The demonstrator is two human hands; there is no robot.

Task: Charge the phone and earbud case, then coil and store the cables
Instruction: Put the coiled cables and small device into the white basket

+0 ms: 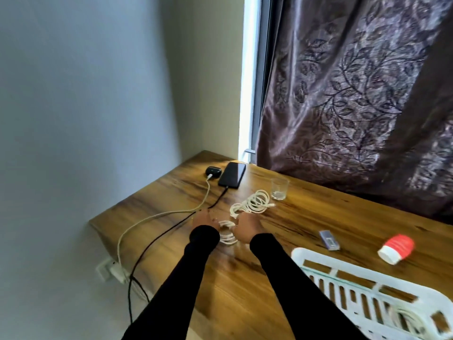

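Holding a small white cable coil (pixel 226 233) betw. both hands, person worked over wooden table (pixel 306 217), near its centre. Left hand (pixel 205 220) & right hand (pixel 246 228) both seen from the back, fingers curled down onto the coil; exact finger grip blurred, couldn't tell pinch vs. wrap. Both sleeves (pixel 289 278) black.

Second white cable coil (pixel 253 203) lay loose on table just beyond the hands, connector end pointing right, not touched.

Phone (pixel 232 174) lay flat, screen dark, at far corner by the wall; black cable (pixel 171 229) was plugged into its near edge & ran off the left table edge. Earbud case (pixel 213 171), black, sat just left of phone w/ white charging cable (pixel 157 215) plugged in; that cable ran down to white adapter (pixel 117 269) in wall socket below table edge.

Clear glass (pixel 279 188) stood upright near the loose coil, right of phone. White slotted basket (pixel 367 290) at near right, another pale coil inside (blurred). Small grey-blue box (pixel 329 240) & red/white container (pixel 396 249) on its side lay beyond basket. Patterned curtain (pixel 355 94) hung behind table.
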